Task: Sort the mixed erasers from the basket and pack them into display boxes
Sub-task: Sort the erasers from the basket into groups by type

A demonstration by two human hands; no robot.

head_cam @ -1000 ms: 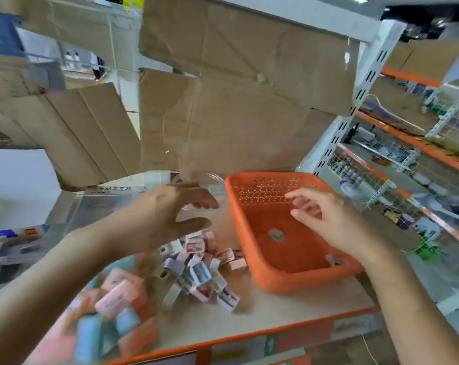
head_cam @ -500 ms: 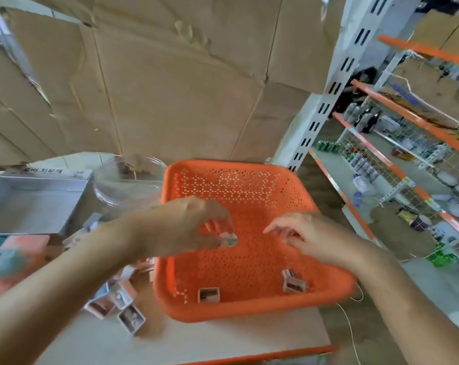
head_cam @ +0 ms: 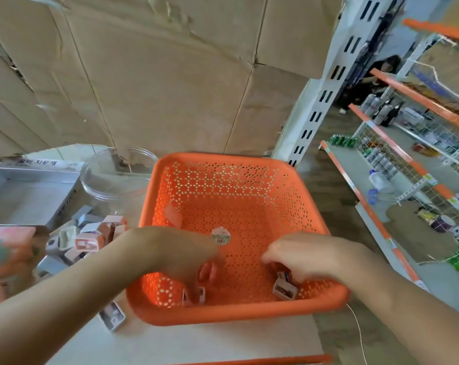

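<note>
in the orange basket [head_cam: 223,185], our left hand [head_cam: 180,255] touches an eraser [head_cam: 186,299] by the near wall, grip unclear; our right hand [head_cam: 310,256] curls round a second eraser [head_cam: 283,289]. loose erasers [head_cam: 86,241] lie heaped left of it.

— How's the light?
— Bright and even; only a faint shadow under the orange basket [head_cam: 223,316] on the table [head_cam: 196,343].
— Sharpness?
— My left hand [head_cam: 180,254] smears with motion, the left edge blurs, and the shelf upright [head_cam: 325,101] leans.
</note>
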